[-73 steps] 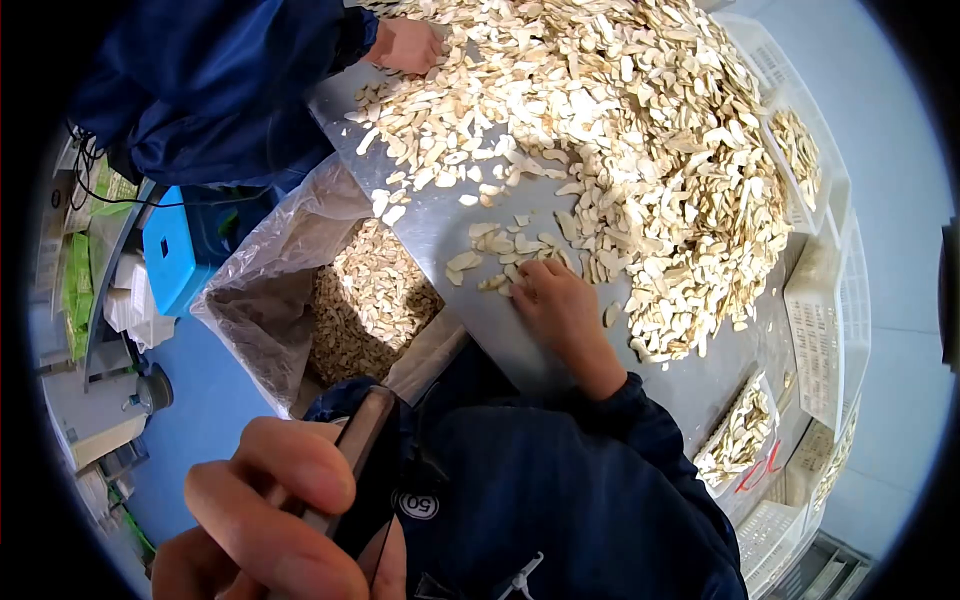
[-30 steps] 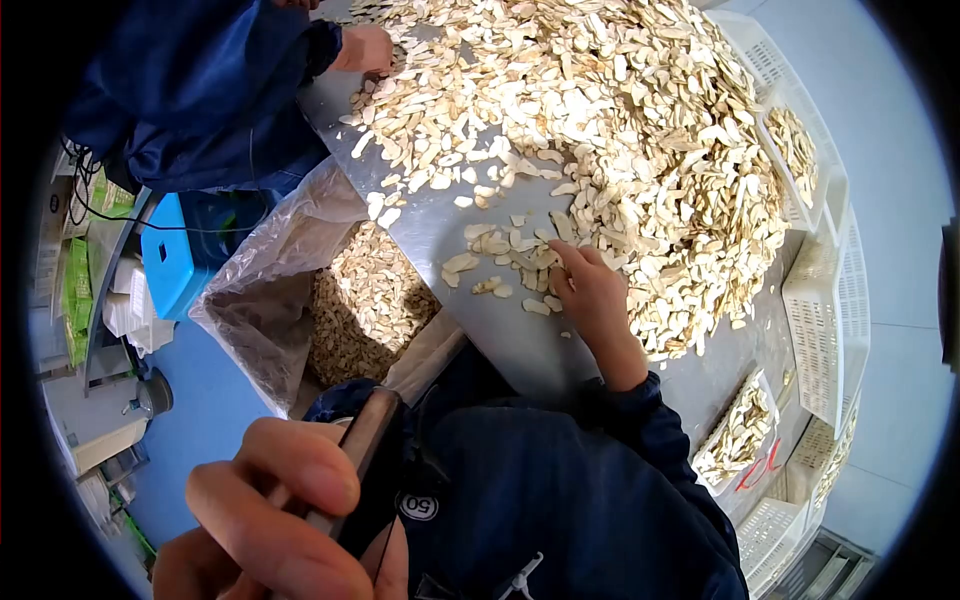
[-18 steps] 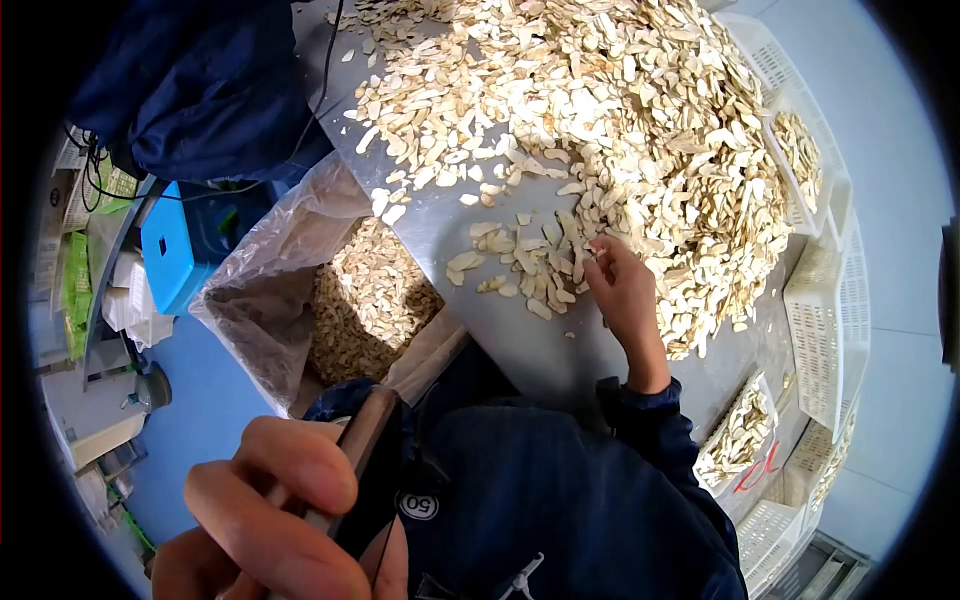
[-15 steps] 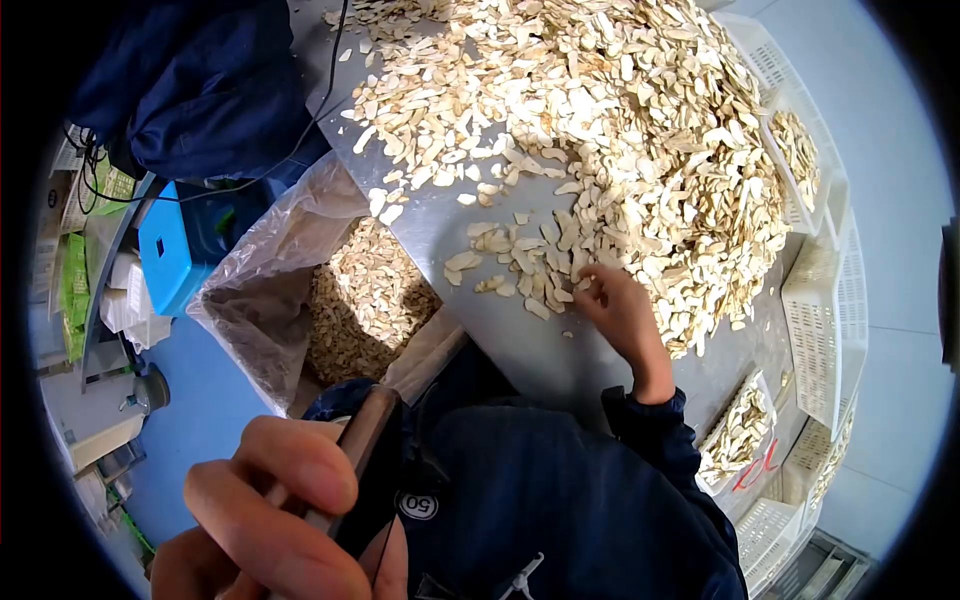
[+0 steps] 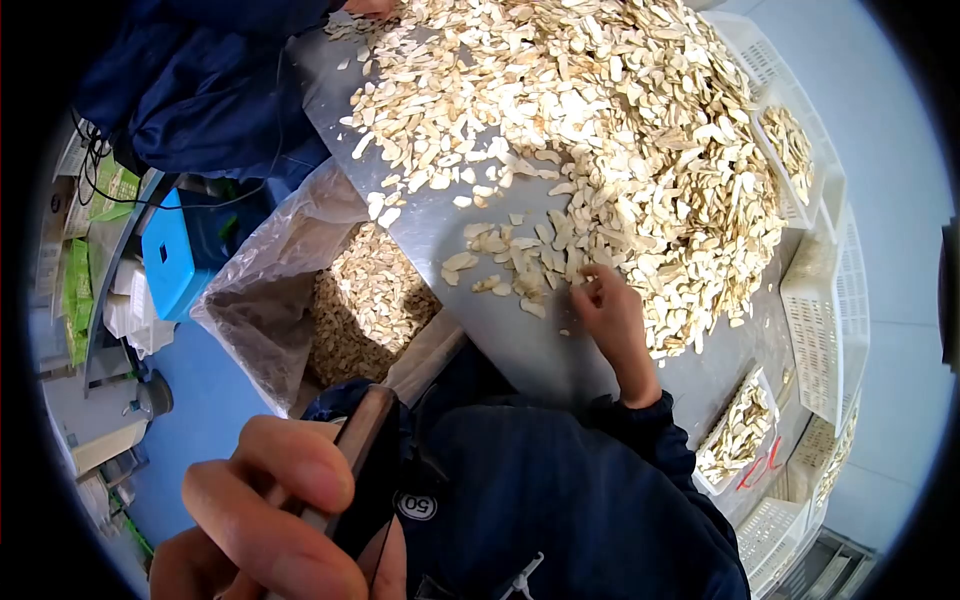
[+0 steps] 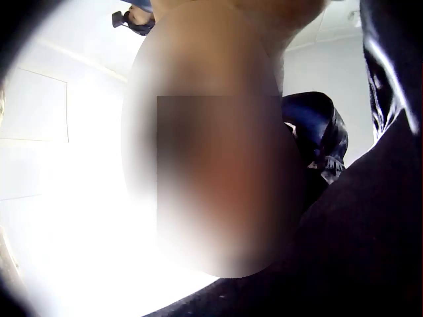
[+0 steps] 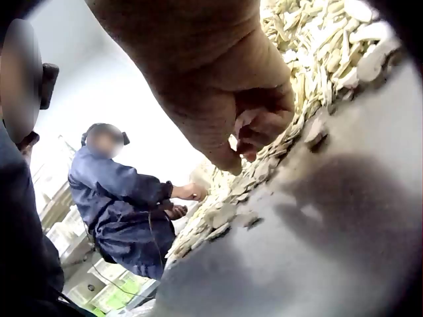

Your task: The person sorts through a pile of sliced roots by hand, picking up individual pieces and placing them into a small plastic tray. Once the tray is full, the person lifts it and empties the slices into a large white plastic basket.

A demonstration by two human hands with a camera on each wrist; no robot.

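My right hand (image 5: pixel 615 315) is low over the metal table (image 5: pixel 500 345), fingers curled at the near edge of a heap of pale dried slices (image 5: pixel 700 180). Its fingertips overlap loose slices (image 5: pixel 495 240) spread left of the heap. In the right wrist view, the thumb and bent fingers of the right hand (image 7: pixel 218 86) come down beside the slices; I cannot tell whether they pinch one. Raised close to the head camera, my left hand (image 5: pixel 270 500) grips a dark, flat, phone-like object (image 5: pixel 365 435). The left wrist view is mostly blurred out.
Left of the table stands a plastic-lined container (image 5: pixel 280 240) holding smaller slices (image 5: pixel 370 290). White perforated baskets (image 5: pixel 815 330) line the right side; a small tray of slices (image 5: pixel 735 435) lies nearer. Another person in a blue jacket (image 7: pixel 122 191) works across the table corner. A blue stool (image 5: pixel 170 255) stands behind.
My right hand has moved right along the heap's near edge, then slightly back; loose slices beside it have shifted. The other person's hand went out of view and shows again at the top edge.
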